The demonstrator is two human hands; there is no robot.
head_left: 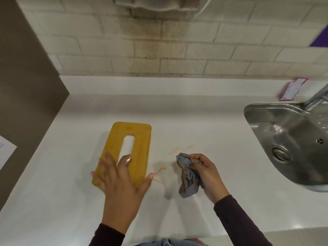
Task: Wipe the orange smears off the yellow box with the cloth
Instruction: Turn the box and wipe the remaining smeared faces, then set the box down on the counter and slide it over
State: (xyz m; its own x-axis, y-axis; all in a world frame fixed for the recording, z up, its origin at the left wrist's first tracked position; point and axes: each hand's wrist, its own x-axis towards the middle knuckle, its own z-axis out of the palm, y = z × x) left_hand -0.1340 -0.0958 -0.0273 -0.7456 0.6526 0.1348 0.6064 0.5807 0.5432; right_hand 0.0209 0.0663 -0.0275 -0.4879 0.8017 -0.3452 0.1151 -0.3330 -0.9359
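Note:
A yellow box [140,139] with a long white slot in its top lies on the white counter [71,192]. My left hand [120,181] lies spread over its near end, fingers straight, thumb at the box's right corner. To the right, my right hand [207,173] grips a crumpled grey cloth [189,176] stained orange, held just above the counter and apart from the box. Orange smears [159,174] mark the counter beside the box's near right corner, and fainter orange streaks [181,149] lie above the cloth. I see no smears on the visible top of the box.
A steel sink [287,139] with a tap is set into the counter at the right. A pink packet [292,89] lies by the tiled wall behind it. A brown panel [23,86] bounds the left side, with a white paper [5,150] on it.

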